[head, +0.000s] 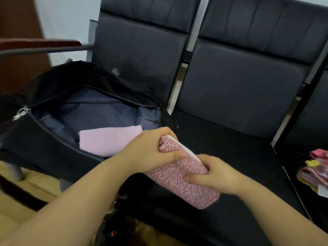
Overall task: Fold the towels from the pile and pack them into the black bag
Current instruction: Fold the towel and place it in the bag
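Black bag [32,139] lies unzipped on the left seat with a folded lilac towel [108,141] inside. Left hand [150,153] grips the far end of a folded pink-speckled towel [184,173], right hand [214,176] grips its middle, towel just beside the bag's opening, over the black seat [230,139]. Pile of towels [316,171] sits at the far right edge.

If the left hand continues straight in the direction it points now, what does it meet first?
Probably the dark padded seat back beyond the bench: the left hand, gripping the folded pink-and-white speckled towel, points up-right, past the open black bag. Depth is unclear.
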Motion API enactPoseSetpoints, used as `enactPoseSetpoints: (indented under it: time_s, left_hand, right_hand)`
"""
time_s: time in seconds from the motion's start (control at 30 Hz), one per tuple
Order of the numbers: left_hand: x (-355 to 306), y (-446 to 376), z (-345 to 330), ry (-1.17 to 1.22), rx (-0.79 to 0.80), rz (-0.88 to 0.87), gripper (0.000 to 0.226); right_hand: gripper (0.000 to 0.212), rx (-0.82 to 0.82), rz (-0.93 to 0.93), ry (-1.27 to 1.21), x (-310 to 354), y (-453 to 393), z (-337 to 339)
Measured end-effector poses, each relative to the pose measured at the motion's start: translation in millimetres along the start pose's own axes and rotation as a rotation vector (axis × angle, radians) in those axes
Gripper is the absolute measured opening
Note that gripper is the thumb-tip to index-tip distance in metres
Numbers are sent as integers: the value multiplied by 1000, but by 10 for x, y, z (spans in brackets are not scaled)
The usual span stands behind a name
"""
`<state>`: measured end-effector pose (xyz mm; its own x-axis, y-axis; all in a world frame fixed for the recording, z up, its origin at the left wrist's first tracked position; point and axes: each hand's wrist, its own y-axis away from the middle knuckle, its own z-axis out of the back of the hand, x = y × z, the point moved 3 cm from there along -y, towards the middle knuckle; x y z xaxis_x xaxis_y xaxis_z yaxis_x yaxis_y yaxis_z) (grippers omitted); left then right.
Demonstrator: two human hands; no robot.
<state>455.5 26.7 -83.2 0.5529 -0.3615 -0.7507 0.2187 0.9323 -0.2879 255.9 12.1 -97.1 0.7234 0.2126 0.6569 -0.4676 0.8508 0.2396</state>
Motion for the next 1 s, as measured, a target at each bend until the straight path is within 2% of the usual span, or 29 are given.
enactPoseSetpoints:
  time_s: [0.07,0.17,0.27,0.37,0.47,0.53,0.67,0.77,0.87,1.0]
  left_hand:
    - [78,-6,155,21,-73,6,38]
    - [175,-51,369,74,-205,57,28]
    - [292,-121,578,118,-305,176,22]
    - [462,-170,800,198,-416,314,29]
    - [741,-177,914,480,-420,542,55]
    - [905,-189,959,666,-398,645,68]
    - [1193,-279,1118,888,-570,656,37]
    - [1368,-291,1224,796,-708,647,38]
    - [1467,-257,1330,633,-821,646,36]
    - [1580,-213,1365,391,-843,677,44]
  right_hand:
    - [40,19,26,-13,92,-119,28]
    - [52,-102,147,230,315,-348,140]
    - [49,-131,123,149,521,-557,214]
    - [47,-177,147,135,697,-798,222]
    - [32,-319,243,143,852,-1087,202]
    - [29,-409,326,137,951,-1275,151]
    - [48,-503,349,-12,1064,-1597,47]
    - [60,-434,343,-112,1132,-1835,20]
    - [59,-349,359,-142,1227,-2064,-40]
    - [57,-419,353,-218,1327,-2321,-171]
